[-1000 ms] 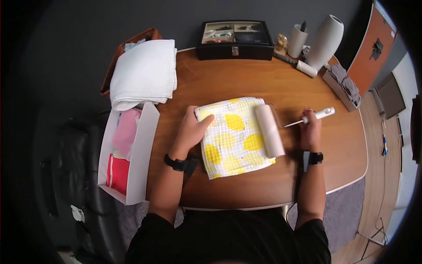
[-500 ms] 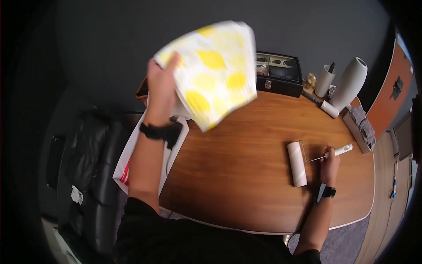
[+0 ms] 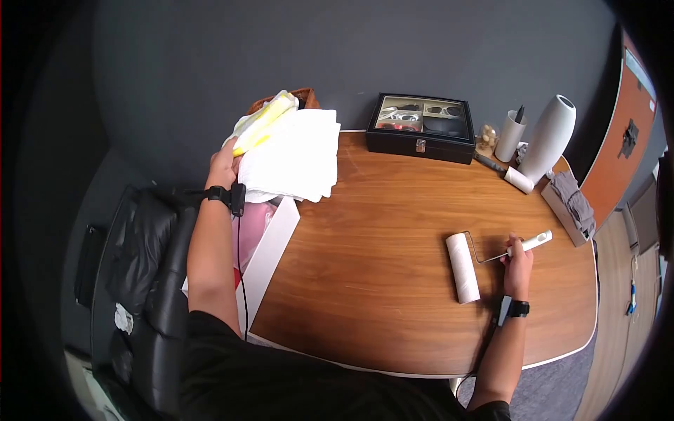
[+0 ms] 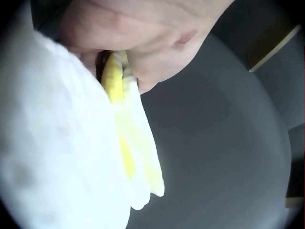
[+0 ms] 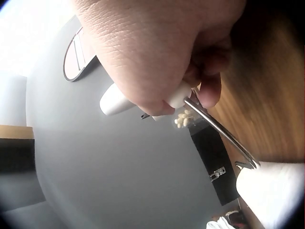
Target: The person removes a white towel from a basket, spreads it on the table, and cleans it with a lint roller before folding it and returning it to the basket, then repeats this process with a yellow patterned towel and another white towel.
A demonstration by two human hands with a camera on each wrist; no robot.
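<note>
At the back left, my left hand (image 3: 223,168) grips a folded white muslin cloth with yellow lemon-like prints (image 3: 268,121) by its near edge. The cloth stands on edge against the left side of a folded white cloth (image 3: 298,158), overlapping a brown wicker basket (image 3: 306,95) in the head view. In the left wrist view, the yellow-patterned cloth (image 4: 136,148) hangs below the hand. My right hand (image 3: 518,270) holds a lint roller (image 3: 462,268) by its white handle, over the table's right side. Its metal rod (image 5: 221,129) shows in the right wrist view.
A white box (image 3: 275,242) with pink cloth stands at the table's left edge. Along the back are a black glasses case (image 3: 421,149), a jar, a pen cup (image 3: 510,137), another lint roller (image 3: 518,179) and a white vase (image 3: 551,140). A grey-cloth box (image 3: 570,210) is at right.
My left hand has lifted the yellow-patterned cloth off the table and carried it to the back left, beside the white cloth. The right hand keeps hold of the lint roller, drawn off the cloth.
</note>
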